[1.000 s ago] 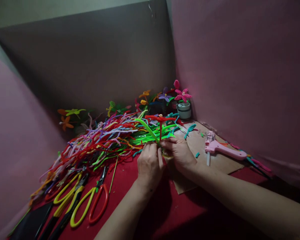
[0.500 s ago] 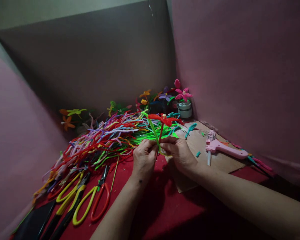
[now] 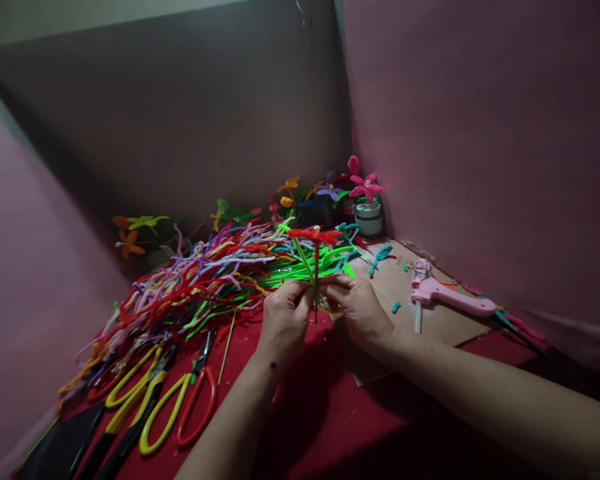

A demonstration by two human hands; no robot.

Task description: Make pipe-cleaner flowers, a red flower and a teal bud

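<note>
Red flower (image 3: pixel 305 234) swung from leaning to upright since half a second ago. Left hand (image 3: pixel 285 313) and right hand (image 3: pixel 361 308) both pinching its stem (image 3: pixel 317 263) where a green strip (image 3: pixel 303 257) meets it. Pile of fuzzy wires (image 3: pixel 220 267) behind; pink glue gun (image 3: pixel 447 297) on cardboard (image 3: pixel 437 328) to the right.

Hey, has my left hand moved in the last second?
Yes: your left hand has shifted slightly to the left, farther from the cardboard lying on the table.

We are looking at a fuzzy, matt flower (image 3: pixel 305 234), a smooth plastic glue gun (image 3: pixel 450 298), plastic-handled metal scissors (image 3: pixel 201 364) and dull, papery cardboard (image 3: pixel 447 330).
</note>
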